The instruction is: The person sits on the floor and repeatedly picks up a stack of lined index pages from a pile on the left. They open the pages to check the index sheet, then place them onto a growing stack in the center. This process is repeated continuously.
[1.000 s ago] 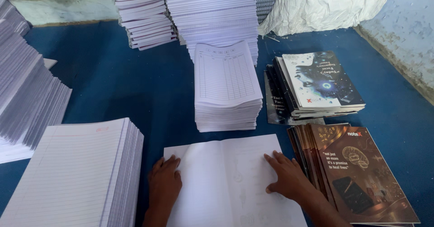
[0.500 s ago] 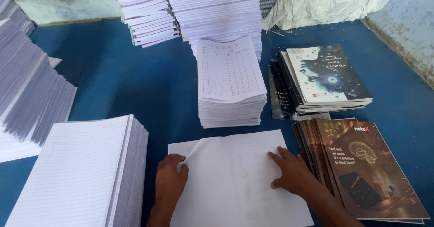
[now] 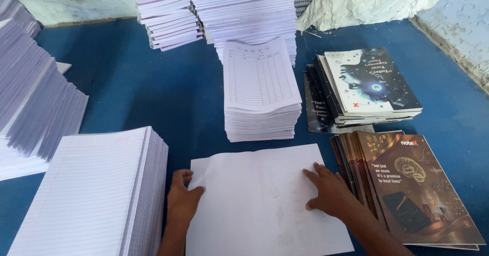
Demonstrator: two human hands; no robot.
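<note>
I see soft, even daylight, bright with no harsh glare. Shadows are faint, only thin ones beside the paper stacks on the blue worktop (image 3: 127, 93). Focus is mostly sharp; the edges seem slightly stretched.

The white sheet (image 3: 265, 205) is thin matt paper, faint print showing through. Left of it, the ruled-page stack (image 3: 91, 195) is matt paper too. Right of it, the brown covers (image 3: 423, 190) look glossy — coated card. Beyond it, the blue counter (image 3: 142, 88) looks smooth and dull.
</note>
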